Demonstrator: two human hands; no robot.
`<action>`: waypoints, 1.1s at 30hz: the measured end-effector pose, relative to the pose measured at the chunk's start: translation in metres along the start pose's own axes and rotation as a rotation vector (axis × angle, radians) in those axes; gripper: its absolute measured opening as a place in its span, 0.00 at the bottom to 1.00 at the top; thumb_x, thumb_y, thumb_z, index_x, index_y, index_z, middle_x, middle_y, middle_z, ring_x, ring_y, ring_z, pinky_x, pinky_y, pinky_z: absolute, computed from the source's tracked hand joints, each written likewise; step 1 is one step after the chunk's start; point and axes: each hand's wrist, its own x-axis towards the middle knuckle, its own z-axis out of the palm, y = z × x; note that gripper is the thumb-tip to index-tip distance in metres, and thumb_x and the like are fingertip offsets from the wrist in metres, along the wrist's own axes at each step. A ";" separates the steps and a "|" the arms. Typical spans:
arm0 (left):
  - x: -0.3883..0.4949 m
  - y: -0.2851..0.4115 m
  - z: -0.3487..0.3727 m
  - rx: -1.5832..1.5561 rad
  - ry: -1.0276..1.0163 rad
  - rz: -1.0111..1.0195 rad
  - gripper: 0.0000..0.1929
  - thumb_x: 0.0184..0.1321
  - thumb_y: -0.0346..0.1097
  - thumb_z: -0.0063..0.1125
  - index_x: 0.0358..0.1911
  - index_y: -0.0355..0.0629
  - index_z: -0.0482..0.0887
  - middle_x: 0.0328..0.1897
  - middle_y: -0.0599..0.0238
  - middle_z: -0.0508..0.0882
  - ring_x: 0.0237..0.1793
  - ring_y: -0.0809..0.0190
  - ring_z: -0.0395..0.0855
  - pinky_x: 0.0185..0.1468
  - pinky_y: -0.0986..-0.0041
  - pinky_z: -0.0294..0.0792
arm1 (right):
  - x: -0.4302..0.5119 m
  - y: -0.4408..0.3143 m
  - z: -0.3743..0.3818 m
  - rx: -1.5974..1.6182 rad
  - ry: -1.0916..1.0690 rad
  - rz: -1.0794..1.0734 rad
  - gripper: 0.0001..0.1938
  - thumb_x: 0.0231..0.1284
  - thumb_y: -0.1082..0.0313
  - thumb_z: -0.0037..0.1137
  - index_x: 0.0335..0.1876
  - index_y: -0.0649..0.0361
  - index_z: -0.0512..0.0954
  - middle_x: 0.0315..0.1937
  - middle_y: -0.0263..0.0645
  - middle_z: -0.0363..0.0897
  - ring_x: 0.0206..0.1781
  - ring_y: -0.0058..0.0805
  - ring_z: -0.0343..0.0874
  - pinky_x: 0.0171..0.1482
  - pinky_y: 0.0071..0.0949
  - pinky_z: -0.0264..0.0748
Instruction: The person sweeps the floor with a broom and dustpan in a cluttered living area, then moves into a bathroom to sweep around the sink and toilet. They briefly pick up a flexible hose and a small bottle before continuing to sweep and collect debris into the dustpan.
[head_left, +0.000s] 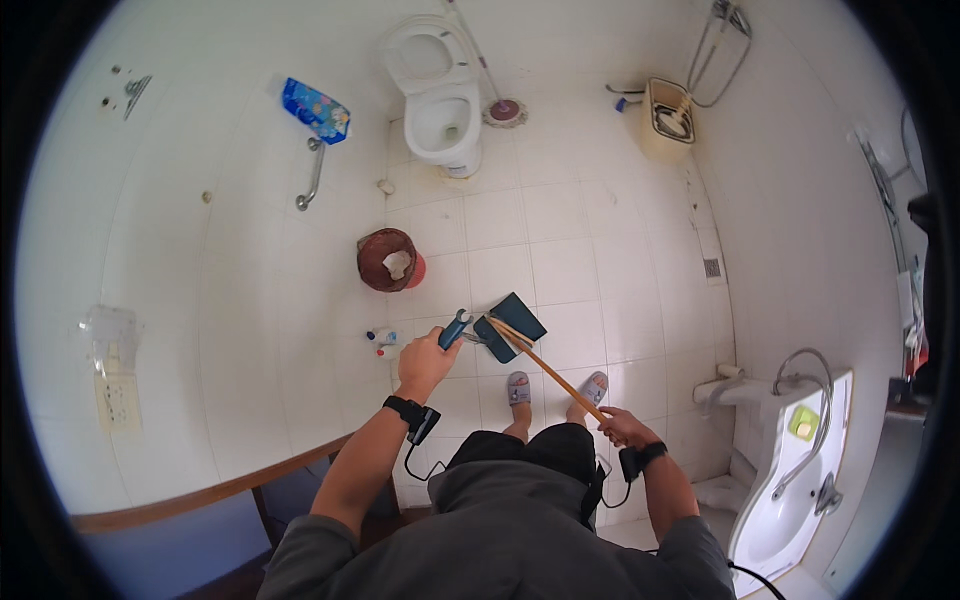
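Observation:
My left hand (426, 365) is closed around the dark teal grip (454, 330) of a long-handled dustpan. The dustpan's pan (523, 315) rests on the tiled floor in front of my feet. In my right hand (628, 429) is the wooden handle (559, 376) of a broom, slanting down and leftward to the pan. The broom's lower end overlaps the pan from above; its bristles are hard to make out. I cannot tell whether the pan holds any debris.
A red wastebasket (386, 260) with white paper inside stands ahead on the left, near bottles (384, 337) by the wall. Farther off are a toilet (442, 124), a mop (506, 112) and a beige bucket (667, 124). A washbasin (787, 502) is at my right.

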 end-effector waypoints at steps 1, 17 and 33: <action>-0.003 -0.006 0.000 -0.008 -0.016 -0.026 0.20 0.59 0.58 0.62 0.36 0.47 0.84 0.23 0.52 0.85 0.28 0.43 0.86 0.32 0.53 0.77 | -0.014 -0.002 -0.002 0.045 0.000 0.006 0.33 0.54 0.74 0.58 0.71 0.53 0.68 0.21 0.29 0.69 0.17 0.17 0.64 0.17 0.21 0.60; -0.048 -0.046 0.007 -0.087 0.191 0.061 0.17 0.58 0.55 0.65 0.37 0.49 0.85 0.23 0.58 0.85 0.25 0.46 0.84 0.29 0.57 0.75 | 0.074 -0.068 -0.110 0.132 0.540 0.005 0.05 0.59 0.70 0.49 0.37 0.55 0.66 0.13 0.37 0.62 0.11 0.27 0.60 0.13 0.32 0.62; -0.228 -0.038 0.086 -0.287 0.367 -0.525 0.18 0.59 0.55 0.64 0.42 0.49 0.86 0.28 0.57 0.87 0.29 0.47 0.86 0.33 0.58 0.77 | 0.004 -0.184 -0.037 -0.451 -0.219 0.181 0.39 0.55 0.76 0.57 0.76 0.50 0.60 0.22 0.31 0.68 0.17 0.17 0.61 0.19 0.21 0.57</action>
